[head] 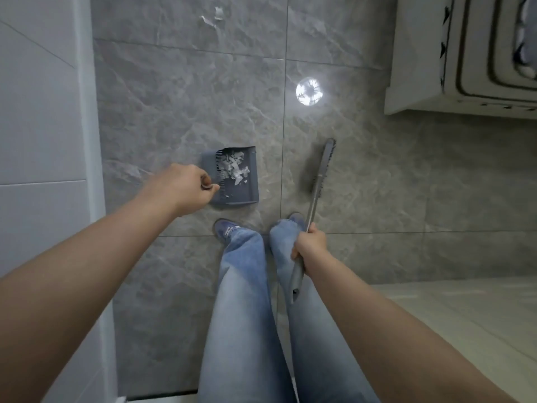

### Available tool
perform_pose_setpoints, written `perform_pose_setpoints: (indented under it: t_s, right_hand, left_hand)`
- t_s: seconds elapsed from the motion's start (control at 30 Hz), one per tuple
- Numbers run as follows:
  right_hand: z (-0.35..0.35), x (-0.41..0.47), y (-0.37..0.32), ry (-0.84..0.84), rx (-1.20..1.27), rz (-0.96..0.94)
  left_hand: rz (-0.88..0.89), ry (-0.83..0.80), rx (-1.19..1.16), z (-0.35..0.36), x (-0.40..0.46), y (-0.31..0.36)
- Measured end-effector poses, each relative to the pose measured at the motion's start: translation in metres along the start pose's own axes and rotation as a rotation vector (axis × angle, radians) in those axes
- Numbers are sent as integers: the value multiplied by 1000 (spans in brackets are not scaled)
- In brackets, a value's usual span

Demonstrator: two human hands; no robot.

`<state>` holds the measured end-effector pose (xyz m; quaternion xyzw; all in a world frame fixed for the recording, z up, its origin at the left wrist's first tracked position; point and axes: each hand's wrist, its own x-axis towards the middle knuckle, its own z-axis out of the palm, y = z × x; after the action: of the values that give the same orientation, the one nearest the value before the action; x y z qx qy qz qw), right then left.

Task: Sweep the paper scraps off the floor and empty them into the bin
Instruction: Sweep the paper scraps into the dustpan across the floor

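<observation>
A grey dustpan (250,189) sits low over the grey tiled floor ahead of my feet, with several white paper scraps (236,167) piled inside it. My left hand (186,189) grips the top of the dustpan's handle, fingers curled round it. My right hand (309,242) grips the grey broom's handle (312,205); the broom head (322,165) rests on the floor to the right of the dustpan. Two more paper scraps (216,17) lie on the floor far ahead. No bin is in view.
A white wall (43,112) runs along the left. A white cabinet or appliance (465,53) stands at the upper right. A ceiling light reflects on the tiles (309,91). My jeans-clad legs and blue shoes (226,228) stand just behind the dustpan.
</observation>
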<state>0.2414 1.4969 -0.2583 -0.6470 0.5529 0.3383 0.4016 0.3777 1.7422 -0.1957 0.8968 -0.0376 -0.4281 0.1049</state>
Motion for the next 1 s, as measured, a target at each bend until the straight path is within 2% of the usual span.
perform_pose_setpoints:
  t_s: [0.2,0.37,0.47,0.7,0.83,0.9,1.0]
  right_hand:
    - [22,6,-41,-210,-180,18]
    - [6,-8,-25,-149,-9,-146]
    - [-33,16,-41,-50,-54,-262]
    - [-159,136,-141,77,-134,-105]
    - [-194,164,-165,-8,-128,-9]
    - [-215,164,-166,-86,-118,-9]
    - [-251,148,-163,-111,-77,-80]
  left_hand:
    - [-7,81,-50,0,10,26]
    - [-45,81,-121,-15,21,55]
    - [-85,86,-176,-22,31,70]
    - [-133,106,-224,-40,71,130]
    - [-144,142,-312,-60,103,171]
    - [-138,132,-329,-75,120,195]
    - [-136,120,-317,-98,142,230]
